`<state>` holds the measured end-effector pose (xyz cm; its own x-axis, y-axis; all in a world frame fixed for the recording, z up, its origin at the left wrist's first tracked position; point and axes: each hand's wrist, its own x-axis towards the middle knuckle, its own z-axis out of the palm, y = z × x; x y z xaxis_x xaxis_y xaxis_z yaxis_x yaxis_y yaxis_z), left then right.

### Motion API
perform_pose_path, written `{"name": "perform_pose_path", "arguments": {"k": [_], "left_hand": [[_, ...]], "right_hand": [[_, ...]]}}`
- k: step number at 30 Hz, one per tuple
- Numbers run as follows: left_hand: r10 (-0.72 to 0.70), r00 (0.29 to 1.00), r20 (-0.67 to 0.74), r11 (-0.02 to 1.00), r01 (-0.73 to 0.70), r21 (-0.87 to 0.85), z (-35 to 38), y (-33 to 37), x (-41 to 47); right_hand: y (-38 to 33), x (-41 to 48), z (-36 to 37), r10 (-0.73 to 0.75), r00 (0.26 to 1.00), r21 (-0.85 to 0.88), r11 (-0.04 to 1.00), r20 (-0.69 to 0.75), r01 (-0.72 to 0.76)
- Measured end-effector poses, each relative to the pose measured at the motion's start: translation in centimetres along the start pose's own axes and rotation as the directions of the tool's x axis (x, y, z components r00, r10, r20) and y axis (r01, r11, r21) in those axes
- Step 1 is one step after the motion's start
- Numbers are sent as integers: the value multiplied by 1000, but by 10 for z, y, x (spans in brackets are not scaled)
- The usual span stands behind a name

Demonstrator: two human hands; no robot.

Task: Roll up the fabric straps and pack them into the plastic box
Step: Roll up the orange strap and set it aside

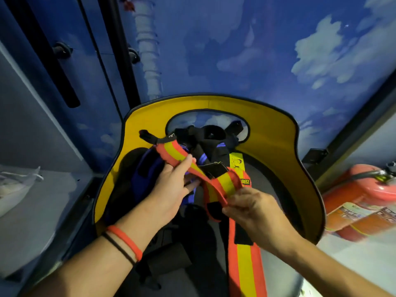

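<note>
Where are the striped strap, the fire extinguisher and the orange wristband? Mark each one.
striped strap (224, 185), head view, on the yellow centre stripe of the held loop.
fire extinguisher (360, 199), head view, on the red body above its label.
orange wristband (125, 240), head view, on the band where it crosses the wrist.

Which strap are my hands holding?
The orange strap with the yellow centre stripe, pinched by left hand and right hand; the blue straps and black straps lie behind it.
</note>
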<state>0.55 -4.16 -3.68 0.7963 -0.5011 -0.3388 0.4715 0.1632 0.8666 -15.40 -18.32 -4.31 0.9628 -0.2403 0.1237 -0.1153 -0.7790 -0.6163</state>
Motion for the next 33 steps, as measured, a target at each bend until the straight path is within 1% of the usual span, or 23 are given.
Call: {"name": "perform_pose_path", "arguments": {"k": [2,3,4,5,6,7,8,10,13,16,17,18,19,20,21,22,23,25,28,29,31,32,33], "left_hand": [[-11,996,-93,997,19,76,2,-4,3],[-15,994,-108,990,30,135,2,-7,5],[-24,994,-109,982,44,186,1,-10,7],[-35,994,-104,971,59,232,0,-11,8],[-57,994,-93,961,80,266,1,-14,9],[-80,994,-80,951,100,292,2,-15,9],[-97,993,-68,944,114,310,1,-15,9],[-117,992,-55,933,129,336,2,-17,10],[-108,993,-53,937,120,328,5,-15,10],[-88,995,-44,946,98,309,4,-7,11],[-75,996,-53,949,88,303,3,-4,11],[-58,996,-73,953,77,294,0,0,12],[-39,995,-95,956,65,287,-2,5,13],[-20,992,-124,959,54,280,-6,9,13],[-2,989,-148,958,44,283,-11,12,15],[19,986,-164,956,30,291,-16,13,17],[38,983,-179,953,19,304,-19,14,19],[61,981,-185,940,6,341,-23,15,20],[92,987,-133,895,-23,445,-23,13,18],[106,989,-105,858,-37,513,-22,13,16],[137,990,-38,732,-75,677,-20,14,11],[116,993,-3,676,-77,733,-17,14,9],[57,998,19,648,-52,760,-13,13,5]], "right_hand": [[3,-7,2,19,986,-11,1000,166,-17],[6,-8,0,37,974,-35,999,226,-30],[11,-6,-2,56,969,-68,997,243,-40],[16,-2,-4,70,975,-101,994,210,-50],[23,3,-8,96,985,-123,989,146,-79],[30,9,-10,129,989,-116,986,74,-120],[34,17,-11,157,987,-87,984,33,-153],[45,29,-8,188,981,-38,982,48,-186],[57,41,9,269,955,-56,963,123,-264],[65,50,18,378,925,-5,926,49,-378],[70,53,18,413,910,49,909,29,-414],[71,54,15,464,886,153,874,24,-462],[73,56,12,527,849,316,800,33,-509],[73,55,7,593,803,463,695,62,-549],[73,53,-1,641,761,574,587,99,-570],[73,50,-10,671,731,623,521,124,-584],[75,47,-19,694,705,657,463,149,-595],[81,38,-33,719,668,682,391,194,-618],[88,29,-46,764,605,683,320,224,-657],[89,29,-48,779,588,682,309,219,-663],[90,33,-56,791,572,707,279,215,-650],[90,36,-60,792,567,729,248,226,-638],[92,39,-63,791,560,757,205,245,-620]]}}
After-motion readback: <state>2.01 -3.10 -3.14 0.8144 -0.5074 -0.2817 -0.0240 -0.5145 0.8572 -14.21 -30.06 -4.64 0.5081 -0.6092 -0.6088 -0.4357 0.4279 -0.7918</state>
